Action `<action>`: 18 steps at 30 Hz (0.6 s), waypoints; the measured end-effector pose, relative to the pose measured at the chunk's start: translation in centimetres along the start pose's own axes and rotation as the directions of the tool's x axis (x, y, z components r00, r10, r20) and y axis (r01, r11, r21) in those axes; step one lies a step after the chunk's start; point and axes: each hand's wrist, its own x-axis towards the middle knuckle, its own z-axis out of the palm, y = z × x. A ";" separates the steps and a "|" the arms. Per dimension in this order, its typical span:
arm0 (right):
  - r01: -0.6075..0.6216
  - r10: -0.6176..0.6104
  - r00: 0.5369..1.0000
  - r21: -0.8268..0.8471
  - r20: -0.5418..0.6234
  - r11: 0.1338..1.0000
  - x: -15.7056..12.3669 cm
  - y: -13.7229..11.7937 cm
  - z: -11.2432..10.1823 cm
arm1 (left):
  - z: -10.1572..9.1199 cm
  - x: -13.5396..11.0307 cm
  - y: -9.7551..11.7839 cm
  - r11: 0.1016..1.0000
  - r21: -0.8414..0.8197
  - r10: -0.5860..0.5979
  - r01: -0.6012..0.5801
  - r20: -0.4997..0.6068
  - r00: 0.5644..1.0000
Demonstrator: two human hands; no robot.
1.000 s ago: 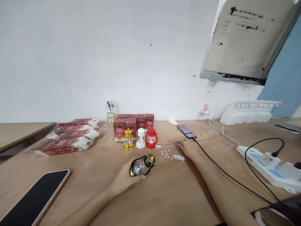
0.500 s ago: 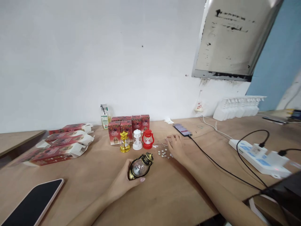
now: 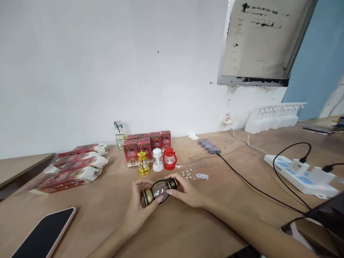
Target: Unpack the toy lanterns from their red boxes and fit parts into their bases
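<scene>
Head view: bronze lantern (image 3: 159, 190) sideways between hands (image 3: 137, 208), held by both.

Bare forearms (image 3: 242, 224), slender fingers (image 3: 179, 178), apparently pink-polished nails (image 3: 159, 199)

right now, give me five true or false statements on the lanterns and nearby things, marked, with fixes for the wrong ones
1. The left grip and right grip both hold the bronze lantern. True.
2. The white lantern stands left of the gold lantern. False: it stands to the right.
3. The red lantern lies on its side. False: it is upright.
4. Small discs lie right of the red lantern. True.
5. The power strip has plugs in it. True.
</scene>
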 end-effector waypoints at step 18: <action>-0.012 0.016 0.994 -0.035 0.111 0.999 0.1 1.3 0.9 | 0.3 0.0 1.2 0.938 0.288 0.128 -0.191 0.225 0.966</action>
